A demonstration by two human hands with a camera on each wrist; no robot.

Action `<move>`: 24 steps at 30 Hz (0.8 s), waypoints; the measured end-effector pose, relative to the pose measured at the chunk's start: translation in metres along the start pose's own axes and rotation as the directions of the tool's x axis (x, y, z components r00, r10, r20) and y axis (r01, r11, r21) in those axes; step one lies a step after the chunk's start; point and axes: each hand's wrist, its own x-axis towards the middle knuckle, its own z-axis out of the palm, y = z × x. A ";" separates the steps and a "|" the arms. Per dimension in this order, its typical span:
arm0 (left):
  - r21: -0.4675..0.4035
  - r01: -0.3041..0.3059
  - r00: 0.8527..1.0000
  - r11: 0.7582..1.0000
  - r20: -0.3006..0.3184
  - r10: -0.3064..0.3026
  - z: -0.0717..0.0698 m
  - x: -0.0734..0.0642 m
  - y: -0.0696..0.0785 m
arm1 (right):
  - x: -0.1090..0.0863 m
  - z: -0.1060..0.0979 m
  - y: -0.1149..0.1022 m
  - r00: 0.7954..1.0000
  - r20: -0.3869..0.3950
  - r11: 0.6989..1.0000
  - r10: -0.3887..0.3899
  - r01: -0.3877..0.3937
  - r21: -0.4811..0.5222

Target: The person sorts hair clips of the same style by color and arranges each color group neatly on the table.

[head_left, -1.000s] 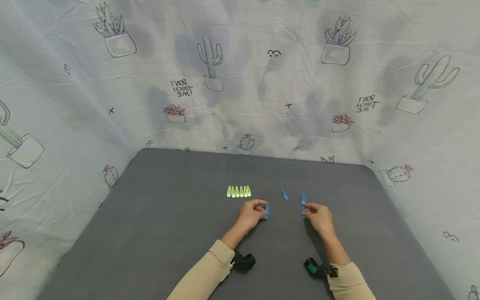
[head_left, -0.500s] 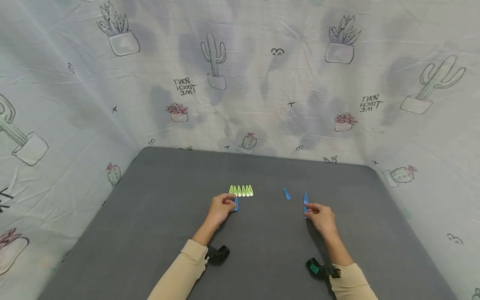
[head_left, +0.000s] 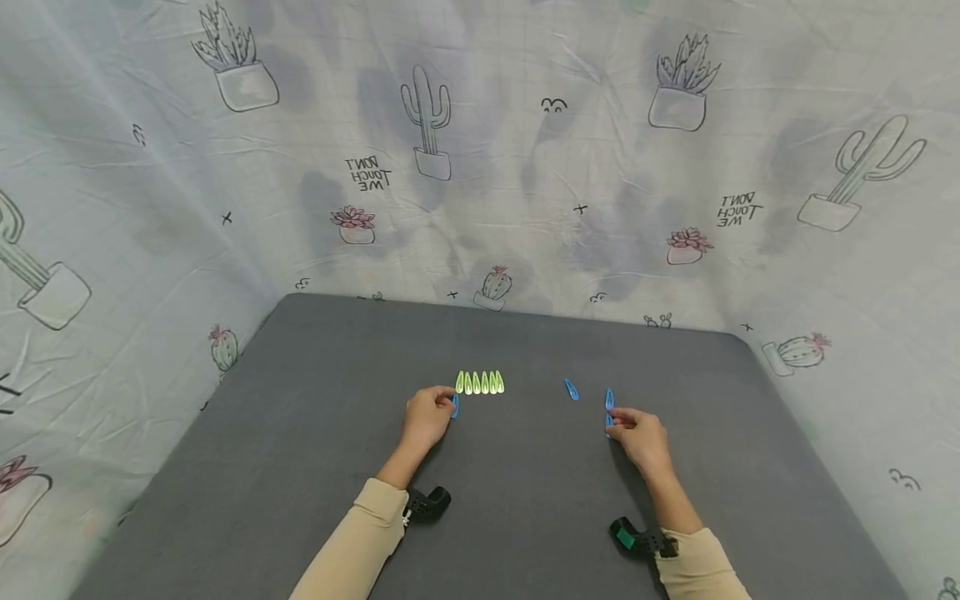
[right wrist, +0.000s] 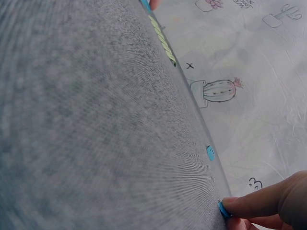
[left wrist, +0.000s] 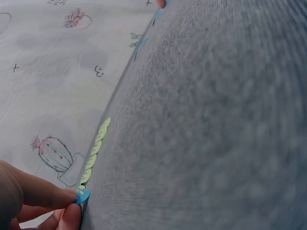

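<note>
My left hand (head_left: 427,417) pinches a blue snap hair clip (left wrist: 83,195) between thumb and fingertips, just in front of the left end of a row of several yellow-green hair clips (head_left: 481,382). Over on the right, my right hand (head_left: 640,436) pinches another blue hair clip (right wrist: 223,209) at the table. Directly beyond those fingertips lies a blue hair clip (head_left: 609,398). One more blue hair clip (head_left: 572,389) rests tilted between the green row and the right hand.
The grey table (head_left: 517,508) runs back to a pale curtain (head_left: 480,150) printed with cacti, which also hangs along both sides. A black wrist camera (head_left: 429,504) is strapped on the left arm, and another wrist camera (head_left: 633,536) on the right.
My left hand has moved left and slightly away with its blue clip, from the middle of the table to the front of the green row's left end. The right hand stays put.
</note>
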 end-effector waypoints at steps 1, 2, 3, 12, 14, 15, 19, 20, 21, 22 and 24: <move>0.012 -0.006 1.000 1.000 -0.005 0.006 0.001 0.000 0.000 | 0.000 0.000 0.000 1.000 -0.001 1.000 0.001 -0.001 -0.001; 0.021 -0.007 1.000 1.000 -0.010 0.007 0.001 0.000 0.000 | 0.000 0.000 0.000 1.000 -0.002 1.000 0.001 -0.001 -0.001; 0.028 -0.010 1.000 1.000 -0.014 0.010 0.002 0.000 0.000 | 0.000 0.000 0.000 1.000 0.000 1.000 0.003 -0.003 -0.002; 0.023 -0.029 1.000 0.999 -0.006 0.030 0.001 0.002 0.002 | 0.003 -0.002 -0.001 1.000 -0.008 1.000 -0.022 0.022 0.001; 0.020 -0.040 0.999 0.999 -0.003 0.040 0.001 0.003 0.000 | 0.004 -0.002 -0.001 1.000 -0.009 1.000 -0.025 0.025 0.000; 0.015 -0.045 0.999 0.999 -0.002 0.045 0.001 0.003 -0.001 | 0.004 -0.002 -0.001 1.000 -0.011 1.000 -0.025 0.025 0.000; 0.002 -0.056 0.998 0.998 0.011 0.056 0.001 0.003 -0.006 | 0.003 -0.001 0.000 0.999 -0.015 0.999 -0.029 0.029 0.015; -0.004 -0.054 0.998 0.999 0.014 0.054 0.001 0.003 -0.007 | 0.003 -0.001 0.000 1.000 -0.015 0.999 -0.027 0.028 0.025; -0.009 -0.053 0.998 0.999 0.018 0.053 0.001 0.002 -0.008 | 0.003 0.000 0.001 1.000 -0.015 0.999 -0.026 0.027 0.035; -0.013 -0.054 0.998 0.998 0.020 0.054 0.001 0.002 -0.009 | 0.002 0.000 0.001 1.000 -0.014 0.999 -0.023 0.024 0.049; -0.014 -0.061 0.998 0.998 0.018 0.061 0.001 0.001 -0.010 | 0.002 0.001 0.002 1.000 -0.011 0.996 -0.014 0.015 0.082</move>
